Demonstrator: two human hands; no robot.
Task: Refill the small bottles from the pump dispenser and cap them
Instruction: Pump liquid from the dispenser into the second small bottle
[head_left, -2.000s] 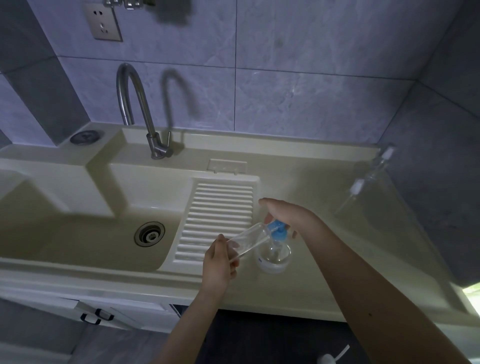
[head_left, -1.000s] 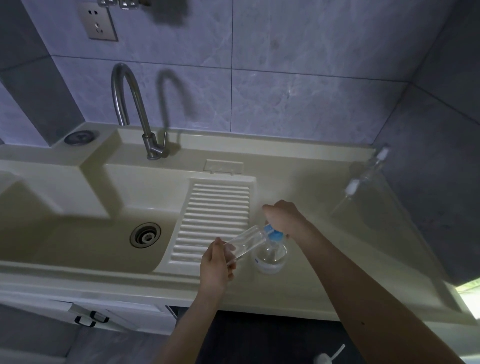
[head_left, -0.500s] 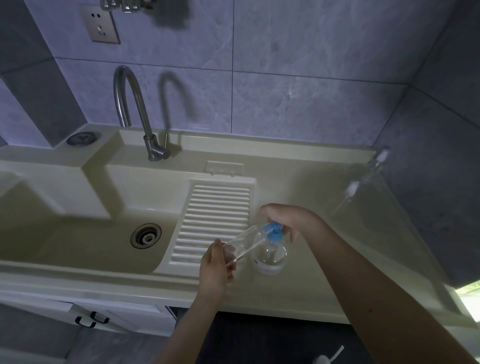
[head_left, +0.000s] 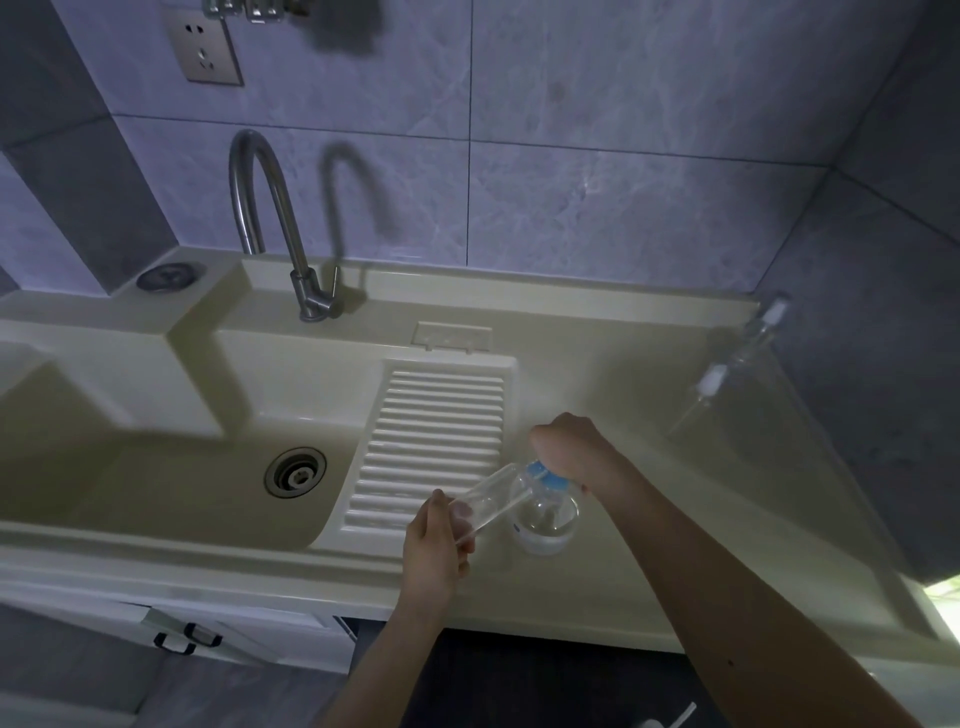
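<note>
Head view: left hand gripping small clear plastic bottle tilted, mouth at blue-topped clear pump dispenser on cream table to catch liquid, right hand curled over pump head, pressing.

A clear small bottle tilts, mouth at the blue-topped pump dispenser standing on the counter.
</note>
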